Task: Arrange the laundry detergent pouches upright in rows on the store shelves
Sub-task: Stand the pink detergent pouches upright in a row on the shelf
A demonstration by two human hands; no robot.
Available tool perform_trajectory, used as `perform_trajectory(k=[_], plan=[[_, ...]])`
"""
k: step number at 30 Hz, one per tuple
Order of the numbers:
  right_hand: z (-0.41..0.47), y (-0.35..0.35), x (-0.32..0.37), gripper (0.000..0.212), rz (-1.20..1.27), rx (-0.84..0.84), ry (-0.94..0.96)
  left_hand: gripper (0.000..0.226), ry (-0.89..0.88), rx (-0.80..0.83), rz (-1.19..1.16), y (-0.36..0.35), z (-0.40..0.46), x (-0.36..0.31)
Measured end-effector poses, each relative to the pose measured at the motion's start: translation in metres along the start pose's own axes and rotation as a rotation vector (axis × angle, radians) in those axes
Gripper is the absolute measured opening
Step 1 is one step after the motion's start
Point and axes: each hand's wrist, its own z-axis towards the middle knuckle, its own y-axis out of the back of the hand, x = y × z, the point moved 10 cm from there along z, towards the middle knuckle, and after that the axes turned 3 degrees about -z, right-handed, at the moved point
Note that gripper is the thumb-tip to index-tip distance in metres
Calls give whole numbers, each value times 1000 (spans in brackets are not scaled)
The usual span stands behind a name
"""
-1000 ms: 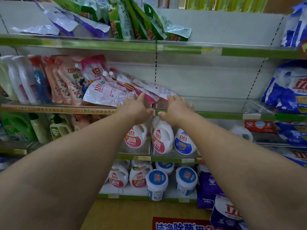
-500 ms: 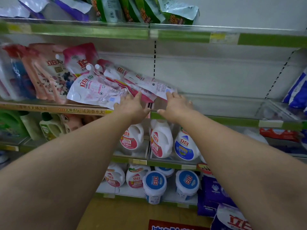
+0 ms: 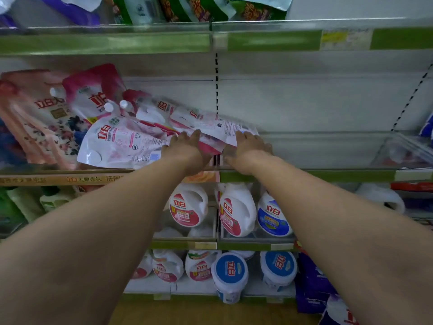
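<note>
Our left hand (image 3: 185,148) and right hand (image 3: 246,148) lay flat, fingers released, on the toppled pouches (image 3: 145,134). These sprawled toward nine o'clock along the shelf (image 3: 304,175).

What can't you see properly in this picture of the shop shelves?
Head view only:
- Fingertips of the left hand and right hand: tucked among the fallen pink pouches.
- Pouches on the top shelf: cut off by the upper edge.
- Yellow price tag: too blurred to read.
</note>
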Motion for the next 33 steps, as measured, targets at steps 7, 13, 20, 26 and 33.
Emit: perform_trajectory(k=[7, 13, 20, 26, 33], plan=[[30, -11, 14, 79, 6, -31, 6, 76, -77, 6, 70, -8, 38, 13], [49, -23, 10, 82, 11, -53, -40, 74, -184, -21, 106, -15, 47, 5], [75, -21, 7, 88, -20, -88, -15, 77, -211, -70, 110, -17, 66, -1], [97, -22, 8, 88, -22, -93, 33, 75, -211, -66, 190, -21, 84, -4], [112, -26, 0, 96, -41, -93, 47, 76, -187, -37, 238, -24, 98, -14]])
